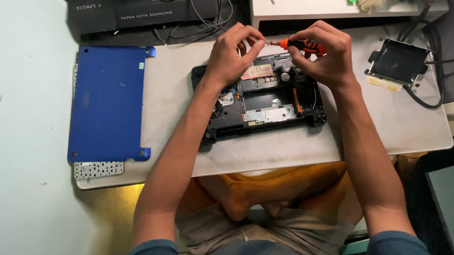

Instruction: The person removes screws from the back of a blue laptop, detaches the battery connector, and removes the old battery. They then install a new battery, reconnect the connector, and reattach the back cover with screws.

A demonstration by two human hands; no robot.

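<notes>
The right hand point(321, 51) was closed around a small screwdriver with an orange-and-black handle point(301, 45), its fingers curled tight on the grip so that the short metal shaft pointed left. The left hand point(231, 54) met it there, thumb and forefinger pressed together in a pinch at the screwdriver's tip, the other fingers bent loosely behind; whatever lay between those fingertips was too small to tell. Both hands hovered just above the far edge of an opened black plastic laptop base point(266, 98), which lay in the middle of a pale grey low table point(288, 150) with its metal plates and inner parts exposed. To the left of the base, well apart from it, rested a flat blue plastic laptop cover point(108, 104), lying over a white keyboard panel point(97, 169) whose edge showed beneath it. At the right side of the table sat a black metal drive bracket point(398, 61), beside a black cable point(427, 103).
</notes>
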